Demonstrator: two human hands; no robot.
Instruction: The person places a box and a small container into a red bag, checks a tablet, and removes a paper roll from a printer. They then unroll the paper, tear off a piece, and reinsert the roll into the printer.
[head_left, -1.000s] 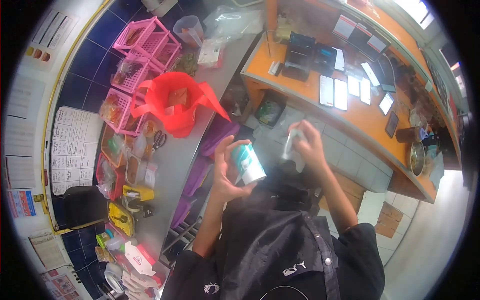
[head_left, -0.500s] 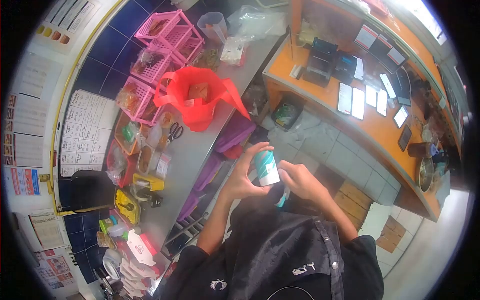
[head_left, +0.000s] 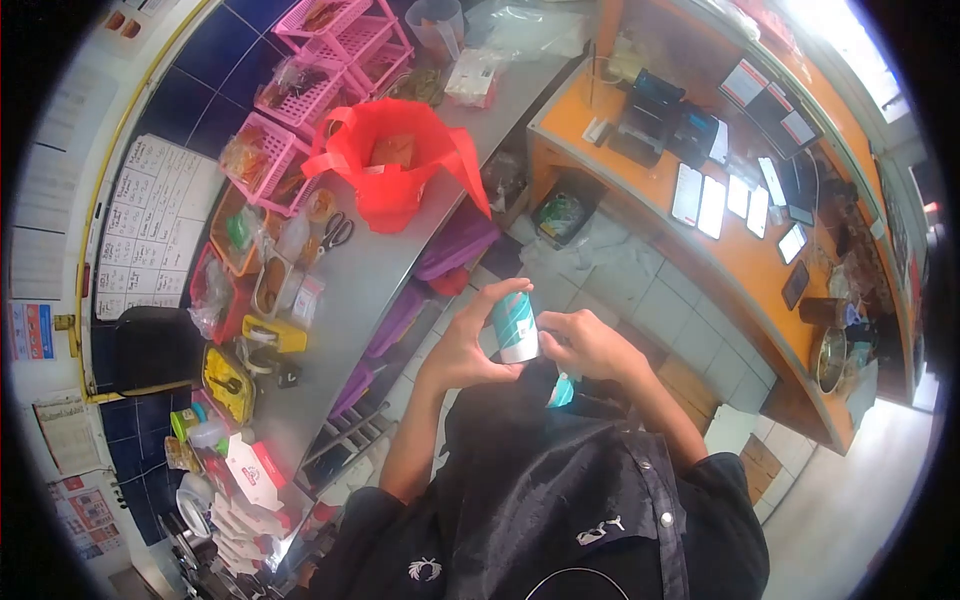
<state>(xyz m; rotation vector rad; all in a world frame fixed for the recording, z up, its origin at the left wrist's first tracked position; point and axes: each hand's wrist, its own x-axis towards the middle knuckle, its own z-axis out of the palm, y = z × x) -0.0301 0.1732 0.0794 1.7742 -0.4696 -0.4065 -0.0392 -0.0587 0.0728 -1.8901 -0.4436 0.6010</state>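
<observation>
My left hand is wrapped around a small teal-and-white roll, thumb under its lower end and fingers at the top. The roll is held nearly upright in front of my chest, above the dark apron. My right hand is closed at the roll's right side, fingertips pinched close to its lower edge. Below those fingers hangs a teal-and-white strip. Whether the strip is joined to the roll is hidden.
A red bag with a brown package inside stands on the metal counter, near scissors and pink baskets. Several phones lie on the orange desk at right. A bin stands on the floor.
The roll and both hands have shifted slightly left in view. More of the teal on the hanging strip faces the camera. The surroundings have shifted with the head's movement.
</observation>
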